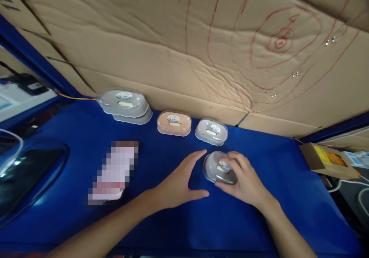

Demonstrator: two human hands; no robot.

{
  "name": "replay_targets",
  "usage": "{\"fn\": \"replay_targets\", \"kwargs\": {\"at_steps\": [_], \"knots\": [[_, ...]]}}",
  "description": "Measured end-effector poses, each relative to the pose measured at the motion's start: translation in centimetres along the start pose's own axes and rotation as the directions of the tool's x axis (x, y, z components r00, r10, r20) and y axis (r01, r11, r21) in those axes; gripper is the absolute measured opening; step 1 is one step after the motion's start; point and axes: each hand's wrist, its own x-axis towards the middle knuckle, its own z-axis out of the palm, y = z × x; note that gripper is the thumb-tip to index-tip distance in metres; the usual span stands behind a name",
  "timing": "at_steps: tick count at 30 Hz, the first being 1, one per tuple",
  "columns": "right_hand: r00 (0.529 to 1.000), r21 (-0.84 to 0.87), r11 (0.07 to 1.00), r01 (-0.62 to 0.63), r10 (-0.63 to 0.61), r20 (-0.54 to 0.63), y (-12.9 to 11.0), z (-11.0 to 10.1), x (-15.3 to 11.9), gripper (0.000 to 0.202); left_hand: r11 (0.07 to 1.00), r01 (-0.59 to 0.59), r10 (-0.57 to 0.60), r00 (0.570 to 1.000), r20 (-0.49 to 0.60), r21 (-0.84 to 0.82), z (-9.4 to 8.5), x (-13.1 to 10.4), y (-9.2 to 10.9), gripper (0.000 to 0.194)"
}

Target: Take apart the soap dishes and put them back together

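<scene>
A small grey case with a clear lid rests on the blue table. My right hand is wrapped over its right side, with fingers on the lid and the thumb at the front edge. Just left of that case, my left hand holds nothing, its thumb and fingers spread towards the case without touching it. Behind them sits another grey case, and to its left a peach-coloured case. Farther left, larger grey cases are stacked against the cardboard.
A cardboard wall with red drawn rings stands behind the blue table. A blurred-out phone lies at left, near a dark screen with cables. An open cardboard box is at far right.
</scene>
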Motion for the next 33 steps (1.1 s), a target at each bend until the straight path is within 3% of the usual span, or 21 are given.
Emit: {"fn": "replay_targets", "kwargs": {"at_steps": [4, 8, 10, 13, 15, 19, 23, 26, 29, 33], "knots": [[0.995, 0.190, 0.979, 0.078, -0.087, 0.040, -1.3, 0.1, -0.3, 0.068, 0.999, 0.037, -0.036, 0.998, 0.059, -0.017, 0.1, 0.1, 0.1, 0.112], [0.997, 0.075, 0.997, -0.019, 0.024, -0.067, 1.6, -1.1, -0.3, 0.062, 0.996, 0.067, -0.074, 0.986, 0.152, 0.051, -0.9, 0.0, 1.3, 0.090], [0.994, 0.009, 0.995, -0.102, 0.102, -0.035, 3.5, -1.4, -0.2, 0.058, 0.996, 0.018, -0.035, 0.978, 0.207, 0.083, -1.4, -0.2, 1.9, 0.080], [0.989, -0.069, 0.987, -0.148, 0.149, 0.014, 5.8, -1.0, 0.0, 0.055, 0.983, -0.112, 0.063, 0.949, 0.310, 0.145, -1.6, -0.6, 2.1, 0.095], [0.986, -0.104, 0.980, -0.168, 0.167, -0.013, 6.6, -0.3, 0.1, 0.056, 0.962, -0.190, 0.113, 0.932, 0.344, 0.197, -1.4, -0.7, 2.0, 0.103], [0.979, -0.166, 0.966, -0.199, 0.190, -0.066, 7.3, 0.7, 0.1, 0.057, 0.955, -0.190, 0.120, 0.949, 0.290, 0.227, -1.0, -0.6, 1.6, 0.102], [0.987, -0.191, 0.972, -0.135, 0.115, -0.114, 6.0, 0.9, 0.2, 0.051, 0.996, -0.031, 0.020, 0.991, 0.133, 0.085, -1.4, -0.1, 1.5, 0.094], [0.987, -0.027, 0.999, -0.037, 0.032, -0.160, 3.2, 1.4, -0.1, 0.053, 0.982, 0.094, -0.094, 0.996, 0.004, -0.161, -1.8, 0.3, 1.6, 0.075], [0.975, 0.047, 0.995, 0.091, -0.080, -0.206, 0.1, 2.6, -0.3, 0.073, 0.892, 0.206, -0.224, 0.975, 0.003, -0.402, -2.0, 0.6, 1.7, 0.061], [0.923, -0.027, 0.984, 0.174, -0.172, -0.344, -1.5, 3.6, -0.1, 0.077, 0.857, 0.245, -0.278, 0.961, -0.006, -0.453, -2.0, 0.7, 1.8, 0.063]]}}
